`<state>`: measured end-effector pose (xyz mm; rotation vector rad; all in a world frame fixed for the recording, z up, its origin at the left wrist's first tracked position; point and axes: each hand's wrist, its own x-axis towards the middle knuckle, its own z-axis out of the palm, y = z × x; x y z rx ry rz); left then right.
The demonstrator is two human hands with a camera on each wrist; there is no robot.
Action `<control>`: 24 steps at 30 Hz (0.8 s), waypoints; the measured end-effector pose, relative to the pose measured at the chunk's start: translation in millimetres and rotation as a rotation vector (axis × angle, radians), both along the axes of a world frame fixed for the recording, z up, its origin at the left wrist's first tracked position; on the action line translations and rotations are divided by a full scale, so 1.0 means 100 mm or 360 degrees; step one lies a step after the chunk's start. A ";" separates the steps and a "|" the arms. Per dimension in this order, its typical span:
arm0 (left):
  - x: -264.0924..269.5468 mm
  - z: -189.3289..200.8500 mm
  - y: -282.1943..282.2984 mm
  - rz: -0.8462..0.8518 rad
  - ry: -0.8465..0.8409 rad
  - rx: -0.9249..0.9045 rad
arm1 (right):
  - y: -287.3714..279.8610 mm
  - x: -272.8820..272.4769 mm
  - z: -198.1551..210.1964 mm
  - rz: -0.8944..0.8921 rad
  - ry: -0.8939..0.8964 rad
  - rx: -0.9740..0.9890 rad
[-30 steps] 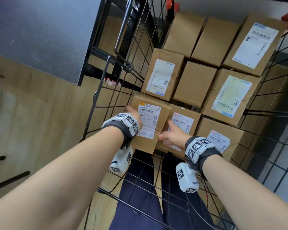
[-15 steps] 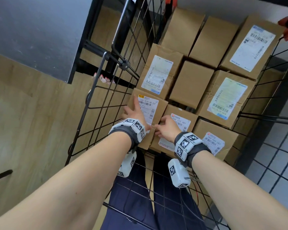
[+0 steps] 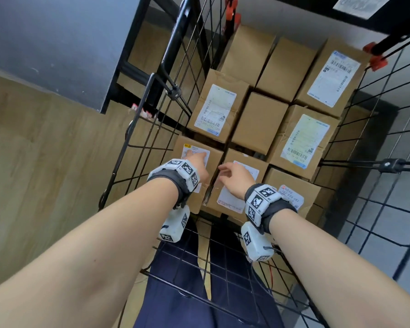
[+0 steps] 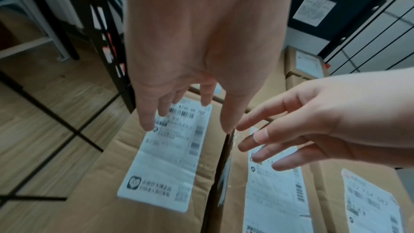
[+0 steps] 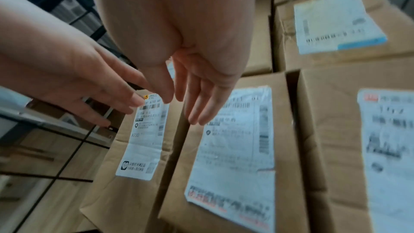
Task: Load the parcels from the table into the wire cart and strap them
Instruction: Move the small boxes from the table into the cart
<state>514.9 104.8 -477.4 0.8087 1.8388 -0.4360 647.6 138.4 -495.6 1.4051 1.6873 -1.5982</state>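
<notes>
The wire cart (image 3: 152,129) stands on a wood-grain floor (image 3: 33,162), its black grid sides rising around a packed layer of brown cardboard parcels (image 3: 260,121); a dark table (image 3: 45,39) sits just beyond the cart's left side; the parcels lie flat, side by side in rows, edges touching or nearly so, several with white shipping labels facing up. Red clips (image 3: 374,55) grip the cart's far uprights.

In the nearest row, the left parcel (image 3: 213,159) lies against the cart's left wall, the middle parcel (image 3: 244,159) just beside it with a narrow dark gap between them, and a third labelled parcel (image 3: 291,185) beside that on the right.

Both forearms reach down into the cart; each wrist wears a grey band with black-and-white marker blocks. The left hand (image 3: 198,163) is over the left parcel's label (image 4: 165,157), fingers straight and spread, holding nothing; from the wrist views the fingertips (image 4: 146,123) seem to hover just above the label, though contact cannot be ruled out. The right hand (image 3: 234,176) is over the middle parcel's label (image 5: 233,148), fingers extended and loosely apart, also holding nothing. The two hands sit close together, either side of the gap, not touching.
</notes>
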 end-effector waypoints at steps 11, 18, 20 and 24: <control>-0.26 1.55 -0.04 -0.0014 0.0081 0.0673 | 0.23 -0.10 1.50 0.0451 -0.0095 0.0688; -1.06 2.70 -0.27 -0.0071 0.0248 0.1088 | 0.10 -0.89 2.70 0.0527 -0.0049 0.1134; -1.37 2.95 -0.43 -0.0069 0.0309 0.1153 | -0.02 -1.18 2.97 0.0475 -0.0044 0.1232; -2.06 3.38 -0.81 -0.0058 0.0418 0.1274 | -0.29 -1.84 3.37 0.0370 -0.0024 0.1352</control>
